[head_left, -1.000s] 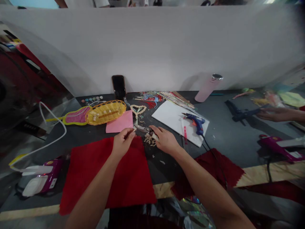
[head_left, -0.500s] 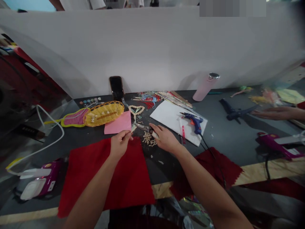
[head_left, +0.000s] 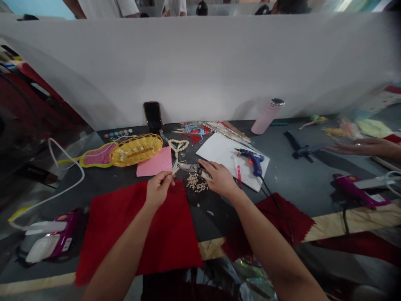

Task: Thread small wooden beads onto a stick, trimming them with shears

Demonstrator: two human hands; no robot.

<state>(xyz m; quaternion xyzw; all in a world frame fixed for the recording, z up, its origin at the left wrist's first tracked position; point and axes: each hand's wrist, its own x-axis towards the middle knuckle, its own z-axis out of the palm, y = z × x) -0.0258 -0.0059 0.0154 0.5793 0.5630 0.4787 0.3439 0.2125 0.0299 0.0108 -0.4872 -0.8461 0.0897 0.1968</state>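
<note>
My left hand [head_left: 158, 187] pinches a thin pale stick [head_left: 175, 171] between thumb and fingertips, above the corner of a red cloth [head_left: 134, 217]. My right hand [head_left: 219, 177] grips pruning shears [head_left: 189, 167] with pale handles, their blades pointing left toward the stick's tip. Whether the blades touch the stick is too small to tell. Below the shears lies a heap of short cut pieces [head_left: 196, 183]. Just behind the stick is a cream loop with a tail of loose strands [head_left: 178, 145], partly over a pink sheet [head_left: 155, 162].
A yellow woven basket [head_left: 138, 150] and a propped phone [head_left: 153, 117] stand back left. A blue glue gun [head_left: 255, 161] rests on a white board [head_left: 216, 146], its cord running forward. A pink bottle [head_left: 266, 117] leans near the wall. At right, a co-worker's hand [head_left: 354, 146] touches a dark-blue object [head_left: 303, 150].
The pale stick shows more clearly at my left fingertips. Both hands have hardly moved, and the view has shifted slightly.
</note>
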